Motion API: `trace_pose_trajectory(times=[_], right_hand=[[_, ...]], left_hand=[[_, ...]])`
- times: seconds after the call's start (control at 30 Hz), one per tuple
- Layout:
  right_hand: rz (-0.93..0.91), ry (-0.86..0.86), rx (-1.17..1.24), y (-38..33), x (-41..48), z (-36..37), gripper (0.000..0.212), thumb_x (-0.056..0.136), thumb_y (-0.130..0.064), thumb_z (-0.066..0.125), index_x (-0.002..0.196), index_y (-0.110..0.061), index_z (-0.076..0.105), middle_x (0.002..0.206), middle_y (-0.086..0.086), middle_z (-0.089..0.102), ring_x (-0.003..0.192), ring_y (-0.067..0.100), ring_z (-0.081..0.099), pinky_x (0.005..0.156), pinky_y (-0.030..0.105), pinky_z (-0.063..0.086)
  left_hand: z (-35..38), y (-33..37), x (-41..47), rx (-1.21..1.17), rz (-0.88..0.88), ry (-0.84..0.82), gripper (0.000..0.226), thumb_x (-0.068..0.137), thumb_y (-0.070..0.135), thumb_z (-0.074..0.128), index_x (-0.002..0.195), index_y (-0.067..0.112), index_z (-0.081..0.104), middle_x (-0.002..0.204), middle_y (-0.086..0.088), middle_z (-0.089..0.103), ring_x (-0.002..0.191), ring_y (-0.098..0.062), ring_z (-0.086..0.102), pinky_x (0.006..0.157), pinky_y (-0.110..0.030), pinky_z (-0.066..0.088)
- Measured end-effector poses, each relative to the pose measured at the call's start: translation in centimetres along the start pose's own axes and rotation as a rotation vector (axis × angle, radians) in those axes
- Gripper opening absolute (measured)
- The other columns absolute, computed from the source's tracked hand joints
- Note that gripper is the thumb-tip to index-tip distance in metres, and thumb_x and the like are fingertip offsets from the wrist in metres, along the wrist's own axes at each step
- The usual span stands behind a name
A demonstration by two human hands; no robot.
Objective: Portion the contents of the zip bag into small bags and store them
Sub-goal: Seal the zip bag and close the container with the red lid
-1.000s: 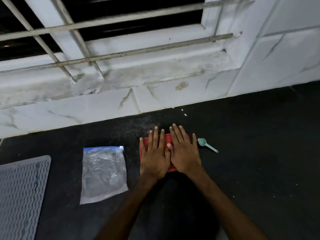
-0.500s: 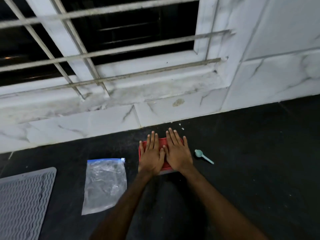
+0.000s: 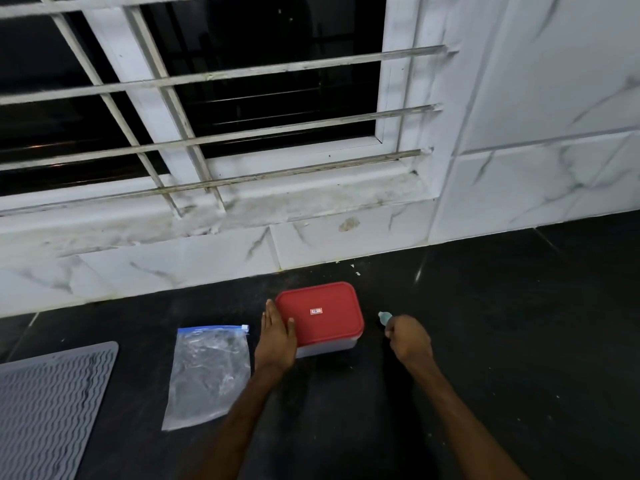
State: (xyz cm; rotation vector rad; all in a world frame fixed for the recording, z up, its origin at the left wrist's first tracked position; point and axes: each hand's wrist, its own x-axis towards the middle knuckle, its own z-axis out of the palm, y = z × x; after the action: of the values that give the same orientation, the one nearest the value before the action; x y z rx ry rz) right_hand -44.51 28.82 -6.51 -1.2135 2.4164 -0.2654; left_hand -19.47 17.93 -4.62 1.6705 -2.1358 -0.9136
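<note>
Head view, looking down on dark counter (image 3: 485, 341) below barred window (image 3: 242, 116) and white marble-look wall tiles (image 3: 536, 185).

Spotting container with red lid (image 3: 320, 315) mid-counter, lid seated, pale body showing under it at the near edge. Small white label at lid centre, text too small to read.

Seeing left hand (image 3: 277, 336) laid against container's left side: fingers straight, pointing toward the wall, thumb tip resting on lid edge. Reading that as relaxed contact, nothing curled round anything.

Seeing right hand (image 3: 410, 337) just right of container, not touching it, fingers clenched in a grasp on teal scoop (image 3: 385, 317). Only the scoop's bowl end poking out past the knuckles, toward the wall; handle hidden in the fist.

Finding zip bag (image 3: 207, 372) flat on counter, just beside left wrist, near container but apart from it. Clear crinkled plastic, blue zip strip along far edge, white slider at its right end. Cannot tell whether anything inside, nor whether bag edge touches the wrist.

Noting grey ribbed mat (image 3: 52, 403) at lower left, apart from bag, cut off by frame edge. Few pale specks (image 3: 355, 270) on counter by wall base behind container. Brownish smudge (image 3: 349, 224) on tile under the sill.
</note>
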Motion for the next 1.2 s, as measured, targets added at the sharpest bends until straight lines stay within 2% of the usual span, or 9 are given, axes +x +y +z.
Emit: trace_pose_trajectory(times=[0.13,0.23,0.33,0.47,0.67,0.87,0.97,1.07,1.2], right_hand=[[0.022,0.115,-0.043,-0.4,-0.5,1.7,0.022,0.095,-0.025,0.057,0.113,-0.015,0.062,0.119,0.003,0.055,0.109,0.021,0.054,0.083,0.033,0.049],[0.040,0.275,-0.010,-0.3,-0.3,1.8,0.029,0.093,-0.027,0.060,0.118,-0.013,0.056,0.120,0.006,0.054,0.110,0.026,0.052,0.082,0.039,0.050],[0.065,0.262,-0.028,0.1,0.4,2.1,0.038,0.094,-0.029,0.059,0.128,-0.016,0.052,0.126,0.008,0.052,0.113,0.028,0.050,0.085,0.040,0.049],[0.031,0.204,-0.011,0.5,1.4,2.2,0.015,0.095,-0.020,0.057,0.107,-0.012,0.062,0.111,0.007,0.059,0.103,0.023,0.057,0.081,0.035,0.050],[-0.006,0.513,0.515,-3.8,0.4,-2.5,0.011,0.084,-0.017,0.075,0.085,-0.008,0.068,0.081,0.007,0.071,0.075,0.025,0.065,0.070,0.034,0.049],[-0.048,0.087,0.636,-10.8,-0.1,-2.0,0.026,0.075,-0.021,0.085,0.079,-0.013,0.060,0.077,0.008,0.070,0.065,0.027,0.072,0.069,0.042,0.060],[-0.068,0.021,0.490,-11.1,-0.2,-1.6,0.032,0.079,-0.024,0.082,0.072,-0.003,0.058,0.070,0.012,0.069,0.056,0.023,0.070,0.057,0.033,0.057],[-0.107,0.167,0.219,-11.0,0.0,-1.8,0.042,0.079,-0.044,0.077,0.076,-0.005,0.061,0.078,0.008,0.064,0.072,0.025,0.067,0.059,0.032,0.047],[-0.253,0.347,0.093,-12.0,-0.3,-1.1,0.060,0.089,-0.061,0.053,0.124,-0.013,0.057,0.128,0.007,0.052,0.119,0.027,0.049,0.085,0.042,0.050]], left_hand=[[0.7,0.4,-0.8,-0.037,-0.073,0.033,0.066,0.104,0.041,0.029,0.157,0.014,0.000,0.164,-0.009,0.011,0.145,-0.030,0.029,0.110,-0.049,0.036],[0.8,0.6,-0.9,-0.036,-0.075,0.045,0.066,0.104,0.044,0.027,0.156,0.018,-0.002,0.163,-0.009,0.016,0.141,-0.031,0.036,0.107,-0.051,0.040],[0.8,0.4,-1.1,-0.026,-0.075,0.046,0.066,0.104,0.045,0.027,0.156,0.018,-0.003,0.163,-0.009,0.017,0.141,-0.030,0.037,0.105,-0.050,0.042],[0.7,0.4,-1.0,-0.022,-0.079,0.049,0.067,0.103,0.046,0.027,0.156,0.019,-0.004,0.163,-0.009,0.016,0.139,-0.031,0.039,0.104,-0.049,0.042],[1.2,0.4,-0.8,-0.078,-0.074,0.043,0.067,0.104,0.044,0.028,0.156,0.019,-0.005,0.163,-0.010,0.012,0.139,-0.032,0.039,0.104,-0.049,0.042],[1.0,0.5,-0.7,-0.178,-0.065,0.037,0.068,0.104,0.042,0.030,0.156,0.016,-0.004,0.164,-0.009,0.005,0.149,-0.028,0.020,0.114,-0.046,0.029],[0.3,-0.4,-0.8,-0.218,-0.036,-0.001,0.075,0.101,0.051,0.032,0.156,0.015,-0.005,0.165,-0.006,0.001,0.151,-0.022,0.012,0.121,-0.044,0.018],[-1.2,-3.0,-1.3,-0.152,0.021,0.085,0.071,0.102,0.047,0.032,0.157,0.014,0.001,0.165,-0.002,0.005,0.151,-0.017,0.009,0.123,-0.038,0.012],[-3.3,-8.2,-1.9,0.085,0.031,0.142,0.066,0.101,0.053,0.018,0.156,0.023,-0.002,0.163,0.007,-0.007,0.151,-0.012,-0.003,0.124,-0.040,0.005]])
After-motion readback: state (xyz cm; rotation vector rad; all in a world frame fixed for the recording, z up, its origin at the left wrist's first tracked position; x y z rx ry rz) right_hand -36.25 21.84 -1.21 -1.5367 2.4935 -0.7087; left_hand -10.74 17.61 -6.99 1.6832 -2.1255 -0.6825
